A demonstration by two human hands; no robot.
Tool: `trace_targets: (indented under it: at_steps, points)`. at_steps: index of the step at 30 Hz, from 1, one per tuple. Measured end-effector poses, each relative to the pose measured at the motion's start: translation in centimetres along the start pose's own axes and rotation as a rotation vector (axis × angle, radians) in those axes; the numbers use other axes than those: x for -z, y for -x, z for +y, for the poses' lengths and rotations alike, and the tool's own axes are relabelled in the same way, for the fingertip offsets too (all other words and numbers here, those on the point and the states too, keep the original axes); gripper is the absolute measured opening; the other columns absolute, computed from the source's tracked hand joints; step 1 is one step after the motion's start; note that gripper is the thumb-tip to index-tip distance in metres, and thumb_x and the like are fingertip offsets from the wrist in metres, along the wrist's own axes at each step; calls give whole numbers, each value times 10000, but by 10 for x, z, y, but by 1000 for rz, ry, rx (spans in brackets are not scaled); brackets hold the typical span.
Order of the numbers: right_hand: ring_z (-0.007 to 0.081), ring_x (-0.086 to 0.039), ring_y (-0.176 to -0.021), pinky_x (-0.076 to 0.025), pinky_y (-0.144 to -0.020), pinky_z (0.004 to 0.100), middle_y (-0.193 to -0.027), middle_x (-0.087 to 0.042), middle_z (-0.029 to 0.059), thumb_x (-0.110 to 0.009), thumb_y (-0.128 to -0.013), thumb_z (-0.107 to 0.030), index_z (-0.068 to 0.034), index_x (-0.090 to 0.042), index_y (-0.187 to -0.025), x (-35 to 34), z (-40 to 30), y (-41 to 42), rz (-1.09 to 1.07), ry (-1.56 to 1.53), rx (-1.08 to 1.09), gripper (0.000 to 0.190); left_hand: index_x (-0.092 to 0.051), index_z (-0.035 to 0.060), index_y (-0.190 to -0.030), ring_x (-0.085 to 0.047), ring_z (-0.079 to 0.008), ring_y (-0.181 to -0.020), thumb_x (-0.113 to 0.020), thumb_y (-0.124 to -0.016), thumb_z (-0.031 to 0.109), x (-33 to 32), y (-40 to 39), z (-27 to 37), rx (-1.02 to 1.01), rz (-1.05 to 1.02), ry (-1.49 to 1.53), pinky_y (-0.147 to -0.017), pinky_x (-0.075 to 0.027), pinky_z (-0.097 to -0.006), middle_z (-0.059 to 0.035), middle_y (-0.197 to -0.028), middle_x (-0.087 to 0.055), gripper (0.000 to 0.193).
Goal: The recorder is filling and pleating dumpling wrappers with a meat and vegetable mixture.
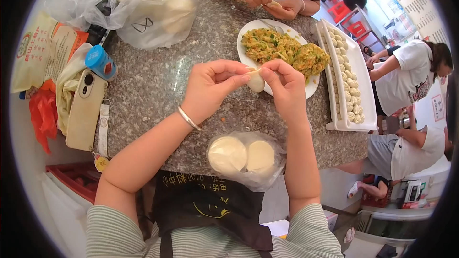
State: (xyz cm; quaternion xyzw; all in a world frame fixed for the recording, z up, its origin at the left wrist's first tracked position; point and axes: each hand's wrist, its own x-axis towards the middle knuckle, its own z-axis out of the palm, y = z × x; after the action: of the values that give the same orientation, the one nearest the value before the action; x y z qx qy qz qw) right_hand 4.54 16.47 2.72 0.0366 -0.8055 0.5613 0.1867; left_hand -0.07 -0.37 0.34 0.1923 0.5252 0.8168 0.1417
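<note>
Between my two hands I pinch a folded dumpling (256, 81) by its upper edge, above the near rim of an oval white plate. My left hand (211, 86), with a silver bangle at the wrist, grips its left end. The fingertips of my right hand (285, 87) press the other end. Chopped yellow-and-green filling (274, 46) is heaped on the white plate (245, 30), and a metal utensil (274, 25) rests in it. Nearer to me, two stacks of round dough wrappers (227, 154) lie in a clear plastic bag (263, 182) at the table edge.
A white tray (369, 107) holds rows of dumplings (346, 75) at the right. Across the granite table (150, 89), a person's hands (269, 0) work a wrapper. To the left are a large plastic bag (157, 14), a blue-lidded container (101, 62) and a phone (84, 111). Several people are beyond.
</note>
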Motion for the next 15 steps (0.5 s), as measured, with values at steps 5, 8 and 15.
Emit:
trace_targets:
  at_steps: [5, 8, 15]
  points:
    - [127, -560, -769, -438, -706, 265, -779, -609, 54, -620, -836, -97, 10, -612, -821, 3, 3, -1, -111, -133, -99, 109, -668, -24, -932, -619, -136, -894, -653, -803, -30, 3, -1, -4, -58, -112, -98, -785, -518, -253, -112, -1016, -638, 130]
    - [137, -566, -778, -440, -706, 275, -779, -608, 65, -624, -829, -84, 15, -613, -822, -2, 2, -2, -82, -32, 14, 99, -667, -14, -921, -617, -129, -886, -658, -803, -18, 3, -1, -5, -74, -84, -138, -773, -516, -250, -96, -1005, -637, 118]
    - [170, -580, -749, -445, -700, 287, -777, -615, 87, -626, -818, -69, 26, -607, -810, -13, -1, 0, -40, 133, 139, 97, -655, -19, -871, -631, -100, -823, -677, -802, 32, 3, -1, -5, 4, 18, -127, -755, -526, -242, -59, -933, -661, 88]
